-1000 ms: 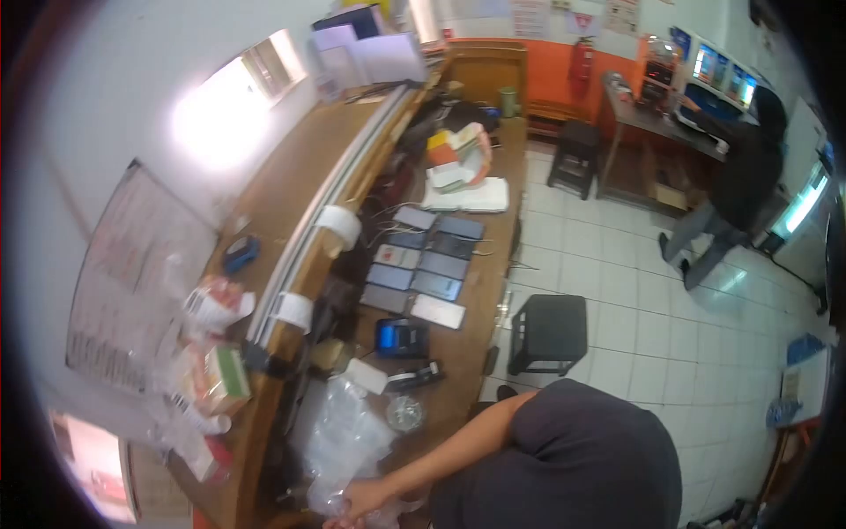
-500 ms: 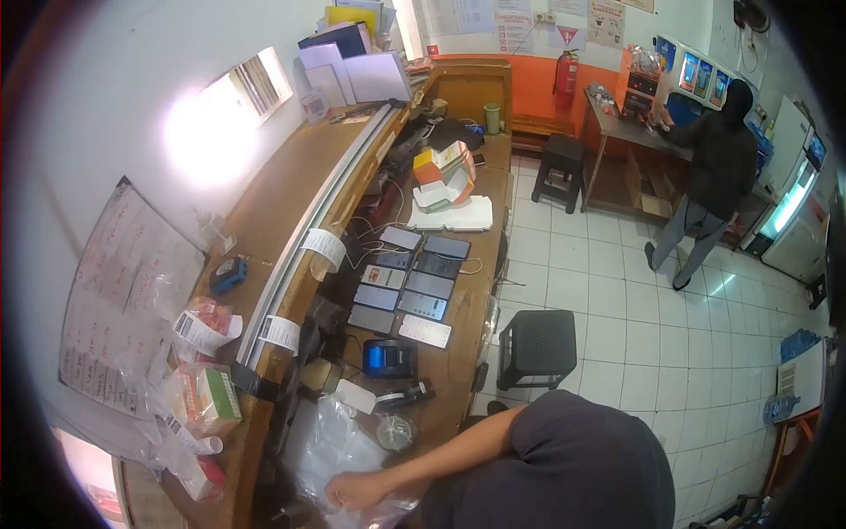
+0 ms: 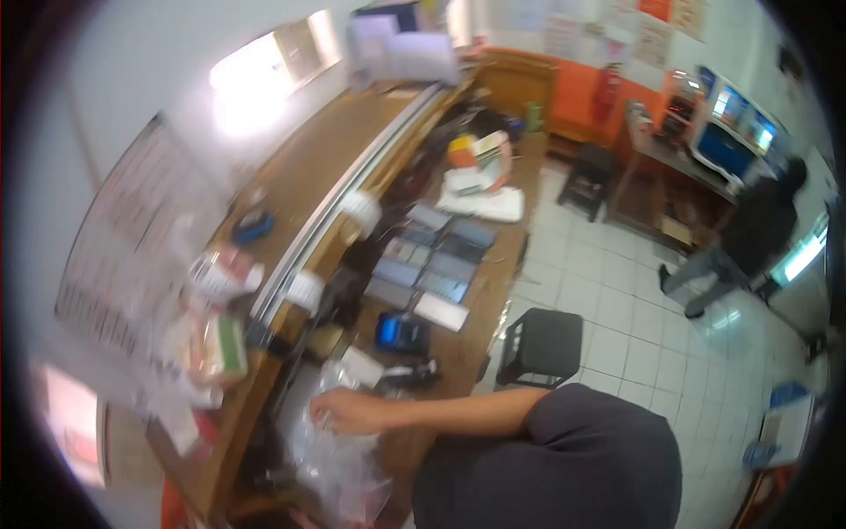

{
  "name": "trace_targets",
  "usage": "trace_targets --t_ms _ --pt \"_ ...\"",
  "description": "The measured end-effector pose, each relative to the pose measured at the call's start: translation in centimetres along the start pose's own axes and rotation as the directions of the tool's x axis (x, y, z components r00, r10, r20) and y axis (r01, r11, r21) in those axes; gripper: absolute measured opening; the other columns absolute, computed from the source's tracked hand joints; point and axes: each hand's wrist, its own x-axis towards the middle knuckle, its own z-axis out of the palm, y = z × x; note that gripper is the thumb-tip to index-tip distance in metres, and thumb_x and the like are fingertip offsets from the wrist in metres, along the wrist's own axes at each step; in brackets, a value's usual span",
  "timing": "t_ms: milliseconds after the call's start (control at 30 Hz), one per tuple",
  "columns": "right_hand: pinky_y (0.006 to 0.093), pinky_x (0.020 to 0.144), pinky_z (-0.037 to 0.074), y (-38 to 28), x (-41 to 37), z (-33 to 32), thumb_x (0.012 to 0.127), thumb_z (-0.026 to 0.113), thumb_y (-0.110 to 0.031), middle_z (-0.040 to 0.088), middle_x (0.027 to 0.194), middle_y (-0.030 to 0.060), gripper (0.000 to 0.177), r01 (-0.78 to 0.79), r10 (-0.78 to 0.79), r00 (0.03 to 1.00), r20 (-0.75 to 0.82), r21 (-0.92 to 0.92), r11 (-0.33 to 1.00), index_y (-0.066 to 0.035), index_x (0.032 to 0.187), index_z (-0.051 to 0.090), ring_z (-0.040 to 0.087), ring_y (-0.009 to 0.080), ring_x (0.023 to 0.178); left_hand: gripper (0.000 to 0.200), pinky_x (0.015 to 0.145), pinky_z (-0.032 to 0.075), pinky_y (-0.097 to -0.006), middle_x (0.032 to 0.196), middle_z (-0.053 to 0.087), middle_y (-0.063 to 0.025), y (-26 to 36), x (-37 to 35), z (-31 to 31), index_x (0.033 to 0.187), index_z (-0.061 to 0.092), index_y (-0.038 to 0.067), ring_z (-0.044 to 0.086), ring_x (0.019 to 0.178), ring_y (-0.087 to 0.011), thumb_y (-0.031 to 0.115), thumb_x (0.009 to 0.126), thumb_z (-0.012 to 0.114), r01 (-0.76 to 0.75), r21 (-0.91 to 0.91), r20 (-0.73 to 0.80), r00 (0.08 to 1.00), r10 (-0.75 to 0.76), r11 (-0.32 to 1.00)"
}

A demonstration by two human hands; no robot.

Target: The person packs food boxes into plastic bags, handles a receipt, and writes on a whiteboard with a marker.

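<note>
My right hand (image 3: 348, 413) reaches across the counter from the dark sleeve (image 3: 546, 450). Its fingers are curled on a crinkled clear plastic bag (image 3: 339, 472), which spreads below it toward the bottom edge. Just beyond the hand lie a white rectangular piece (image 3: 361, 367) and a black handheld item (image 3: 410, 374). A small blue-and-black printer (image 3: 401, 333) stands past them. At the bottom edge a blurred skin-toned patch may be part of my left hand (image 3: 306, 520); its fingers cannot be made out.
Several phones (image 3: 436, 288) lie in two rows on the counter, with opened boxes (image 3: 480, 167) behind. Wrapped parcels (image 3: 218, 348) and a blue tape dispenser (image 3: 253, 227) sit on the raised ledge. A black stool (image 3: 542, 344) stands to the right; a person (image 3: 758, 229) is farther off.
My right hand has moved up over the plastic bag, drawing some of it along. The view has shifted and blurred. The other person has left the side desk and leans toward the right.
</note>
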Motion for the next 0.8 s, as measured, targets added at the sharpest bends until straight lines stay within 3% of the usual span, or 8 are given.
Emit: trace_targets --t_ms 67,167,267,400,500,567,767,800 --pt "0.0384 0.075 0.048 -0.4 0.2 2.3 0.078 0.064 -0.017 0.063 0.085 0.0169 0.020 -0.079 0.077 0.995 0.060 0.034 0.996 -0.001 0.088 0.059 0.062 0.0316 0.085 0.093 0.103 0.037 -0.0444 0.134 0.045 -0.0246 -2.2 7.2 2.4 0.146 0.018 -0.001 0.048 0.122 -0.0379 0.009 0.073 0.074 -0.743 0.528 -0.180 0.374 0.910 0.410" --pt "0.0425 0.076 0.047 0.0 1.2 2.9 0.077 0.066 -0.021 0.063 0.086 0.0190 0.024 -0.038 0.061 0.980 0.192 -0.121 0.992 -0.001 0.088 0.059 0.061 0.0365 0.084 0.068 0.071 0.048 -0.0268 0.108 0.056 -0.0105 -1.4 10.0 5.2 0.144 0.031 0.006 0.057 0.088 -0.0159 -0.006 0.079 0.050 -0.548 0.121 -0.317 0.769 0.555 0.828" --pt "0.0435 0.079 0.043 -4.0 2.1 0.7 0.075 0.065 -0.008 0.055 0.095 0.0148 0.032 0.084 -0.066 0.997 0.051 -0.603 0.793 -0.004 0.105 0.053 0.055 0.0349 0.093 0.056 0.064 0.045 -0.0222 0.091 0.055 -0.0047 -3.3 12.4 4.4 0.136 0.038 0.004 0.051 0.071 -0.0088 -0.007 0.081 0.046 -0.643 0.036 -0.378 0.700 0.606 0.765" --pt "0.0424 0.077 0.044 -5.1 0.6 5.2 0.072 0.066 -0.004 0.056 0.091 0.0168 0.027 0.166 -0.112 0.973 0.202 -0.279 0.946 -0.002 0.098 0.058 0.055 0.0345 0.088 0.047 0.063 0.042 -0.0193 0.091 0.054 -0.0040 -0.2 8.7 3.7 0.129 0.040 0.002 0.047 0.066 -0.0060 -0.004 0.082 0.044 -0.533 -0.526 -0.420 0.841 0.342 0.663" --pt "0.0390 0.082 0.047 4.7 -1.6 10.8 0.076 0.066 -0.012 0.062 0.101 0.0196 0.029 -0.209 0.457 0.544 0.704 -0.414 0.886 -0.002 0.103 0.062 0.058 0.0352 0.096 0.053 0.067 0.045 -0.0213 0.084 0.056 -0.0031 -1.6 3.3 0.4 0.128 0.037 0.004 0.056 0.071 -0.0121 -0.010 0.077 0.042 -0.441 -0.527 -0.040 0.867 0.497 0.727" --pt "0.0384 0.085 0.047 8.2 -2.1 12.3 0.078 0.066 -0.016 0.063 0.105 0.0198 0.032 -0.345 0.546 0.193 0.815 -0.465 0.816 -0.003 0.107 0.062 0.058 0.0353 0.101 0.012 0.068 0.044 -0.0250 0.085 0.062 -0.0062 -3.1 -1.8 0.2 0.086 0.059 0.000 0.058 0.070 -0.0138 -0.004 0.075 0.059 -0.477 -0.703 -0.346 0.878 0.331 0.527" --pt "0.0443 0.094 0.044 9.2 -8.3 15.2 0.080 0.065 -0.032 0.062 0.114 0.0173 0.045 -0.015 0.435 0.484 0.759 -0.490 0.871 -0.004 0.115 0.060 0.056 0.0337 0.112 0.006 0.065 0.044 -0.0308 0.070 0.059 -0.0074 -10.5 -1.2 -4.1 0.071 0.059 0.001 0.056 0.065 -0.0187 0.003 0.076 0.063 -0.504 -0.512 -0.319 0.864 0.391 0.696" --pt "0.0451 0.094 0.044 5.3 -6.7 14.6 0.082 0.063 -0.032 0.062 0.115 0.0183 0.044 -0.022 0.530 0.471 0.705 -0.591 0.806 -0.003 0.116 0.059 0.055 0.0335 0.113 0.004 0.066 0.045 -0.0336 0.077 0.060 -0.0096 -10.1 -0.6 -3.5 0.073 0.061 0.001 0.056 0.068 -0.0228 0.001 0.077 0.059 -0.330 0.034 -0.403 0.859 0.315 0.943"
